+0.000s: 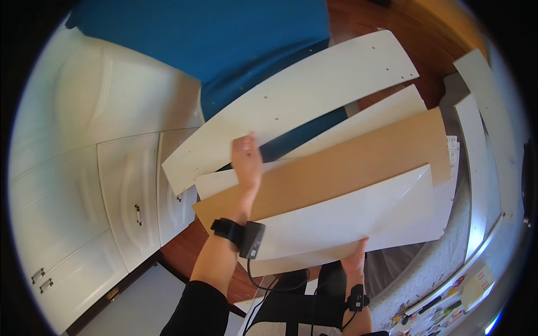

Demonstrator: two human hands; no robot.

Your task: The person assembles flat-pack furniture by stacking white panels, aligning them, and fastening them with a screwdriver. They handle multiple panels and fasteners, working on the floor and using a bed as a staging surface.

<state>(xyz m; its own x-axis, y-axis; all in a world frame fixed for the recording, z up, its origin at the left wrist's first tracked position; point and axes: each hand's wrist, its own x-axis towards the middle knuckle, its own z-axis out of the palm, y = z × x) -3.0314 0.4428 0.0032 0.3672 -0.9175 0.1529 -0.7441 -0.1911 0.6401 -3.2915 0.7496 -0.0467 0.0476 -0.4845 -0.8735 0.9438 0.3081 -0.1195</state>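
Note:
My left hand [246,159] is over the near edge of a long white panel [314,84] dotted with small holes. Its fingers look curled in and slightly blurred; what they hold, if anything, is too small to make out. Low in the view, my right hand [354,262] grips the near edge of a white board [336,215], thumb on top and fingers hidden beneath. Under that board lies a brown board [336,159]. Another white panel [358,120] shows between the brown board and the holed panel.
White cabinets [129,196] with small handles stand on the left. A blue cover [224,39] lies at the far side over the reddish wood floor [420,50]. More white panels [476,168] lean at the right, near a clutter of small items [443,308].

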